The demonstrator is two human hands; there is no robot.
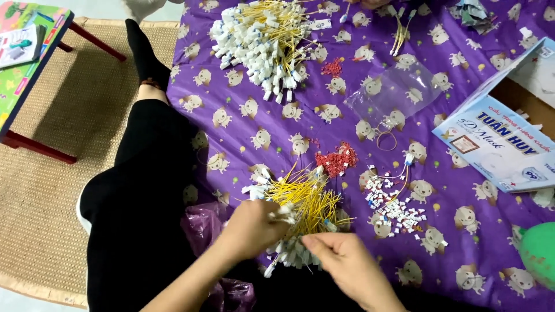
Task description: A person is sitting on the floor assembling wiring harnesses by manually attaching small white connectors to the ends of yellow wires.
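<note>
My left hand (250, 229) grips a bundle of yellow wires with white connectors (306, 202) near its white ends. My right hand (341, 258) is just below and to the right of the bundle, with thumb and fingers pinched at one wire's white end. Both hands work above a purple patterned cloth (277, 130). A small heap of red pieces (336, 159) lies just beyond the bundle. Loose white connector pieces (393, 205) are scattered to its right.
A large pile of finished yellow wires with white connectors (263, 40) lies at the far side. A clear plastic bag (393, 92), a blue-white cardboard box (509, 138), a green object (539, 251) and a purple plastic bag (205, 228) surround the spot. My black-clad leg (139, 190) rests on a woven mat (46, 196).
</note>
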